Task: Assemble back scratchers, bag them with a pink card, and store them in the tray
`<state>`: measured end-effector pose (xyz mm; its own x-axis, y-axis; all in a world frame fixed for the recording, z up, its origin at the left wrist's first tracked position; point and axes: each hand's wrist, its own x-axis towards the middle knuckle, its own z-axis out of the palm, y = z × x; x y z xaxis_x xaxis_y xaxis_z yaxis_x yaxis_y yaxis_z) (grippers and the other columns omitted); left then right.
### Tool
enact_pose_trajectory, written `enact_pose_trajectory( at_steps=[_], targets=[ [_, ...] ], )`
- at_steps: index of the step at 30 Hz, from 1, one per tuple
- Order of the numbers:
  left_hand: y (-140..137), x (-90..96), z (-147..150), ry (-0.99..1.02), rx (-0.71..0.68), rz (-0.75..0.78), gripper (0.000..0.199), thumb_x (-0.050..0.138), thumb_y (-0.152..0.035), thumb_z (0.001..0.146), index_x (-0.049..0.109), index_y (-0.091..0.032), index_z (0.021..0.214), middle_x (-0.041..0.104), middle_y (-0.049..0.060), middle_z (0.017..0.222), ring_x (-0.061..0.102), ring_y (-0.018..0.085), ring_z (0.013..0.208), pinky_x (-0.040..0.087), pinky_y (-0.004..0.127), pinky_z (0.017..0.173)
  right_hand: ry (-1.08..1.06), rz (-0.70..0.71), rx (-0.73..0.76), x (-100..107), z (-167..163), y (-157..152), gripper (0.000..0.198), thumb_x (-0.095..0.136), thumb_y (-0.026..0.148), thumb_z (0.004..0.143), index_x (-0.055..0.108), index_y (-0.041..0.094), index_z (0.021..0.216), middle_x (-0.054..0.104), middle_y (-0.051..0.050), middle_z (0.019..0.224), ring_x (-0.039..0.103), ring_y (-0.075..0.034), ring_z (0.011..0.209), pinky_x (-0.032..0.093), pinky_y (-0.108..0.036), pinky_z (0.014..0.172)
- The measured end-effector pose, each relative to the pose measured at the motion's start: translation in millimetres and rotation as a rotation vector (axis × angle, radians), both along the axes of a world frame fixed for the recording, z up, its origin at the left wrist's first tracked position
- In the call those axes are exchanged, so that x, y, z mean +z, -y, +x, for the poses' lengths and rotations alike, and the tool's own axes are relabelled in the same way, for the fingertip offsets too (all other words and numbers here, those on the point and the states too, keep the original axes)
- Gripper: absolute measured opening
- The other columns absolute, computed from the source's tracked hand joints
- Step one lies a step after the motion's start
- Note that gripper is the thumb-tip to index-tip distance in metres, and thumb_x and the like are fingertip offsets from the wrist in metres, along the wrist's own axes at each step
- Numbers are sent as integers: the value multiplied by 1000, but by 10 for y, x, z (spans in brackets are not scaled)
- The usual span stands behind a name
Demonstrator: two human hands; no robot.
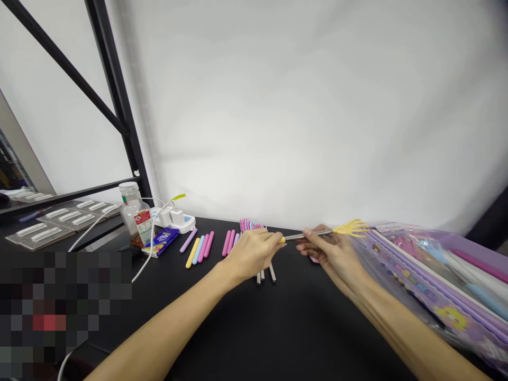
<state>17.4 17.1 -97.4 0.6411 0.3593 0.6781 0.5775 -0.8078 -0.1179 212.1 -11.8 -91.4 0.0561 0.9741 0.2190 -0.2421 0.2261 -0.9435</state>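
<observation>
Between my two hands lies a back scratcher [294,237] with a metal rod and a yellow hand-shaped head [352,228]. My left hand [256,251] is closed round its yellow handle end, most of which my fingers hide. Close to the yellow head, my right hand [331,254] pinches the rod between thumb and fingers. Behind my left hand a bunch of pink and blue scratcher heads [251,225] lies on the table, with several metal rods [272,272] showing below. Coloured handles in yellow, blue, pink and purple, among them a yellow handle [192,253], lie in groups to the left.
On the right a clear plastic package [416,283] holds more coloured scratcher parts. At the left stand a glass jar [137,214], a blue packet [162,242] and a white power strip [186,223] with cables. A black metal frame [119,106] rises behind them.
</observation>
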Motion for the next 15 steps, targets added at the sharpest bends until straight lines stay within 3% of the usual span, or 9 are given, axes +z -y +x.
enact_pose_trajectory(
  at_steps=[5,8,11,13,15],
  targets=[
    [-52,84,-91,-45,126,-75,26,41,-36,100,62,-20,101,68,2,81,64,16,71,37,24,57,20,-146,-48,38,103,-61,37,86,41,63,68,15,82,73,-8,78,69,-16,67,56,-22,60],
    [-130,142,-224,-45,165,-173,27,41,-39,100,63,-24,105,69,1,86,65,16,75,38,24,60,38,-107,-94,145,353,-91,44,84,46,64,67,20,95,73,-6,86,71,-21,79,58,-29,71],
    [-189,169,-328,-55,106,-226,29,41,-38,100,65,-23,105,69,2,86,65,16,79,41,24,67,509,67,-116,232,567,-79,45,77,52,71,68,21,102,73,-7,92,69,-26,88,56,-37,80],
    [-195,173,-350,-75,75,-246,29,41,-38,100,65,-22,104,68,3,85,64,17,78,41,25,67,866,196,-122,246,633,-68,39,75,52,73,71,21,97,73,-6,93,68,-27,88,53,-37,80],
    [-176,175,-339,-102,69,-250,29,41,-37,100,65,-20,99,67,3,82,62,17,76,40,25,65,1082,315,-119,228,652,-70,33,68,52,79,73,22,91,72,-6,95,67,-25,85,51,-35,77]
  ],
)
